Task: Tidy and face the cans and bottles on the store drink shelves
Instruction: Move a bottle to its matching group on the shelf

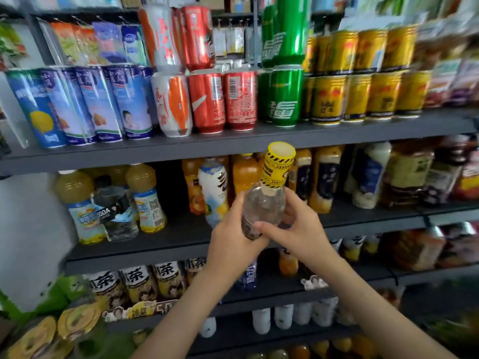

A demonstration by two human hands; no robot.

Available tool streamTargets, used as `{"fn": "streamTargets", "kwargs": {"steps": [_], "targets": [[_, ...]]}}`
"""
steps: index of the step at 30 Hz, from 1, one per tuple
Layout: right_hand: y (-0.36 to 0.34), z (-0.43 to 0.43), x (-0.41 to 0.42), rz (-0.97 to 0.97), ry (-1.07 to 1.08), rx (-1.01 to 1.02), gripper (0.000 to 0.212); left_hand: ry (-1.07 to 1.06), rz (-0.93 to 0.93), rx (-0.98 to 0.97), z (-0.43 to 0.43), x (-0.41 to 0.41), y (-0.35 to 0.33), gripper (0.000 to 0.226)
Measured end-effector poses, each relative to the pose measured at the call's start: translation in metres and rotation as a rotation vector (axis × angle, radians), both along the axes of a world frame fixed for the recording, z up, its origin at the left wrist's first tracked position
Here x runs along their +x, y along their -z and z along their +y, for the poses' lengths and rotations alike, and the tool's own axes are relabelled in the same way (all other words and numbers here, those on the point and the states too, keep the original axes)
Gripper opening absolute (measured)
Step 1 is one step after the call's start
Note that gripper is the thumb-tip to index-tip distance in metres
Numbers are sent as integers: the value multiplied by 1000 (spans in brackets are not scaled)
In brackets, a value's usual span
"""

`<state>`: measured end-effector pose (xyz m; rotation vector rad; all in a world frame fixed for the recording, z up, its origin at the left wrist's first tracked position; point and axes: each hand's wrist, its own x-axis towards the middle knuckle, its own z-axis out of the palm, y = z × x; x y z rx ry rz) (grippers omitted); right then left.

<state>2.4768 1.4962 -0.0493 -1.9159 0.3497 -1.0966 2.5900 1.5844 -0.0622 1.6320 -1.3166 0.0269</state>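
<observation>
The clear bottle (264, 203) with the yellow-sleeved neck is held off the shelves, tilted a little to the right, in front of the middle shelf (181, 229); the left grip (230, 237) curls round its lower body from the left; the right grip (298, 229) pinches the same part from the right. The step in hand looks like turning the bottle to face its label; next it wants standing upright in the gap left of the leaning white bottle (215, 193), without knocking its neighbours.
</observation>
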Motion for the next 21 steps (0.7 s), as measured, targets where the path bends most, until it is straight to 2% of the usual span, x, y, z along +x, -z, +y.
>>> {"fn": "streamTargets", "kwargs": {"steps": [2, 8, 12, 21], "targets": [[-8, -11, -40, -20, 63, -11, 50, 86, 10, 1, -18, -34, -9, 68], [-28, -64, -184, -116, 203, 143, 47, 358, -62, 41, -78, -138, -40, 63], [-47, -106, -281, -142, 323, 128, 44, 308, -171, -31, -129, -208, -54, 44], [-75, -206, -413, -238, 468, 110, 35, 230, -326, -112, -252, -331, -82, 44]]}}
